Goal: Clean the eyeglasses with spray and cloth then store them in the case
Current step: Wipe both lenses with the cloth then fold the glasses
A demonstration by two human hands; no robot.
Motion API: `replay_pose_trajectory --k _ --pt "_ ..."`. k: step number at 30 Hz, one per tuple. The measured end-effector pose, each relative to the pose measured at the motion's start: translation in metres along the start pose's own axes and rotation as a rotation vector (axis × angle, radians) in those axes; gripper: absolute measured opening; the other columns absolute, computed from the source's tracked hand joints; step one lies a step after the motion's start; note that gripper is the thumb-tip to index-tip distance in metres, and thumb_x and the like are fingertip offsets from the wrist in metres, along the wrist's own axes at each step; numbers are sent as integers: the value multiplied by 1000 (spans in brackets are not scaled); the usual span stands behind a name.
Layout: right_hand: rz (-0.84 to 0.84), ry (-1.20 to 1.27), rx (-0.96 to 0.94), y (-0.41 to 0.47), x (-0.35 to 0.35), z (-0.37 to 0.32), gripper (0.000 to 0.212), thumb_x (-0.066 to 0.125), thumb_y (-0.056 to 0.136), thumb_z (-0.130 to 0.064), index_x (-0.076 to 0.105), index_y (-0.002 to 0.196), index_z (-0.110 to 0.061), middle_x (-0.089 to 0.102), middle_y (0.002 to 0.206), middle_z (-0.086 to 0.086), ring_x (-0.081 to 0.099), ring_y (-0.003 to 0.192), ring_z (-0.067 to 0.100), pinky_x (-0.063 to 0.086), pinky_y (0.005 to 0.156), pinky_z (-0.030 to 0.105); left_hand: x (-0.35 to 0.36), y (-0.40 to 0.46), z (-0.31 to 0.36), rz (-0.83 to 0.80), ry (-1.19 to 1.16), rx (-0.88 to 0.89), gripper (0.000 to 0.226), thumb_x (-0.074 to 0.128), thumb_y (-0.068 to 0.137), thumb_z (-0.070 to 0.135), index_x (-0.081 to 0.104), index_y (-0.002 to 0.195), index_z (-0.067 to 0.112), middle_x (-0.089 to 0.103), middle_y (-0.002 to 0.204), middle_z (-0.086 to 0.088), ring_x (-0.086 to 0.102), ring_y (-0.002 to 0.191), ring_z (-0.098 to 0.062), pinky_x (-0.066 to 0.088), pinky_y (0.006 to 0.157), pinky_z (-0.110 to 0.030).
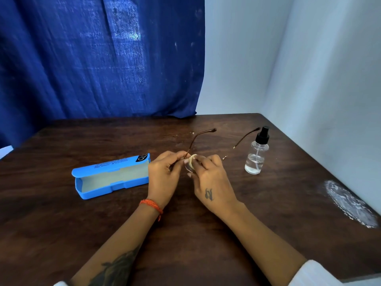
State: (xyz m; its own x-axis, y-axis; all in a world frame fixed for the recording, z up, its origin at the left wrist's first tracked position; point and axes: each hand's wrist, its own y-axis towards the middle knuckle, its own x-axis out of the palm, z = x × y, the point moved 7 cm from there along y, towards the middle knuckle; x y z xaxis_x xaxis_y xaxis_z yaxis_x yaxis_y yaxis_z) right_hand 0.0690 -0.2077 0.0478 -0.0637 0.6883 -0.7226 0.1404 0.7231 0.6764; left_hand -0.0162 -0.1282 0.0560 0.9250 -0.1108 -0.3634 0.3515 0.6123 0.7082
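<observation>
The hands are working together near the middle of the surface [206,234]. The left hand [162,174] is pinching the eyeglasses [198,139] by the frame where the left temple arm meets it, fingers curled in around the hinge. The right hand [210,174] is pinching a small pale cloth [193,159] against a lens, thumb and fingertips folded over it. Both temple arms are standing open, pointing away toward twelve o'clock and about one o'clock.

Going from the left: at nine o'clock from the hands the blue case [111,176] is lying open on the surface, lid tipped back, its pale lining showing, nothing inside it. Then come the hands with the eyeglasses between them. At three o'clock, just beside the far temple arm, the spray bottle [256,153] is standing upright, black nozzle on top, clear liquid filling its lower part.

To my eye the wiping step is under way. To do it well, the left hand should be keeping hold of the frame rim rather than the temple, so the hinge is not being levered. The cloth wants light circular strokes from lens centre outward, covering both faces, with fingertips staying off bare glass. The other lens looks hidden behind the right hand, so I cannot tell whether it is clean.
</observation>
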Motion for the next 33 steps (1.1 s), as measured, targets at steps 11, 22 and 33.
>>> replay_pose_trajectory --k 11,22,33 --pt "125 451 65 2 -11 13 24 77 64 7 76 82 -8 75 85 4 65 77 22 48 73 20 -8 3 -7 49 -90 -128 19 67 78 0 71 96 7 66 84 2 59 79 0 43 73 -3" --pt "448 481 466 -7 -37 70 18 70 75 1 69 89 -10 50 112 3 50 105 12 43 70 10 -27 14 -17 153 -142 -203 19 67 79 5 70 97 9 67 89 1 61 84 -3 45 77 -5" --pt "428 495 582 -10 -30 80 18 68 80 -4 74 93 -15 68 84 -10 65 76 9 56 65 29 3 1 -26 -35 -693 -553 53 72 71 19 54 120 25 66 113 -1 64 103 -10 51 91 -27"
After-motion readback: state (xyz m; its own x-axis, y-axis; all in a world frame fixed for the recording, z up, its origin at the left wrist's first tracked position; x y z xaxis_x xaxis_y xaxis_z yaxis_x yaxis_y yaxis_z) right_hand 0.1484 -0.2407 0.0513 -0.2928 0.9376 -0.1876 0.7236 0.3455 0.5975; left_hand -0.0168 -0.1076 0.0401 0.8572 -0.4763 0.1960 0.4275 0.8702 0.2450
